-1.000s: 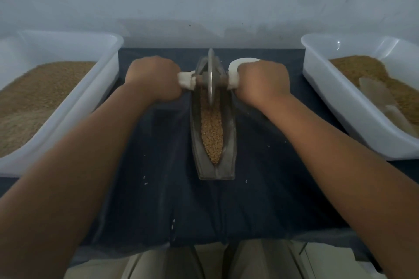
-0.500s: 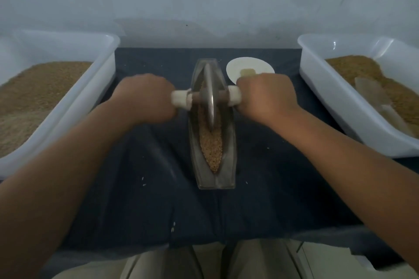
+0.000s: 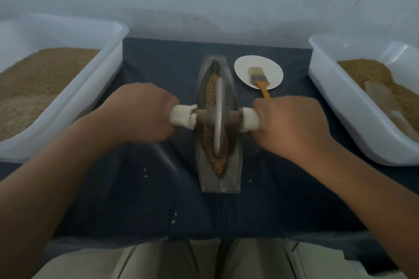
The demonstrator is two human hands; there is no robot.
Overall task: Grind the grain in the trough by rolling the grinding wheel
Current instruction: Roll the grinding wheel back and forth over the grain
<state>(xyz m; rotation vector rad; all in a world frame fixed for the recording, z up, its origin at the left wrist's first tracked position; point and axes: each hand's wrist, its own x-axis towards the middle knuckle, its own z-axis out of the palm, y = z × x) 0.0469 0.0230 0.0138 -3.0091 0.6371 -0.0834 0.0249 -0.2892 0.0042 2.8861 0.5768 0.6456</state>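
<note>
A narrow boat-shaped metal trough (image 3: pixel 234 174) lies lengthwise on the dark cloth, with brown grain (image 3: pixel 218 164) along its groove. A thin metal grinding wheel (image 3: pixel 218 118) stands upright in the groove near the trough's middle. Its axle runs crosswise, with white-wrapped handles on both ends. My left hand (image 3: pixel 141 112) is closed around the left handle. My right hand (image 3: pixel 289 124) is closed around the right handle. The palms hide the outer ends of the handles.
A large white tub (image 3: pixel 90 79) of grain stands at the left. Another white tub (image 3: pixel 340 97) at the right holds grain and a pale scoop (image 3: pixel 383 102). Behind the trough, a white plate (image 3: pixel 247 68) carries a brush (image 3: pixel 259 81). A wall closes the back.
Both hands have pulled the wheel toward me along the trough, from its far end to about its middle. The plate and brush, earlier hidden by my right hand, are now uncovered.
</note>
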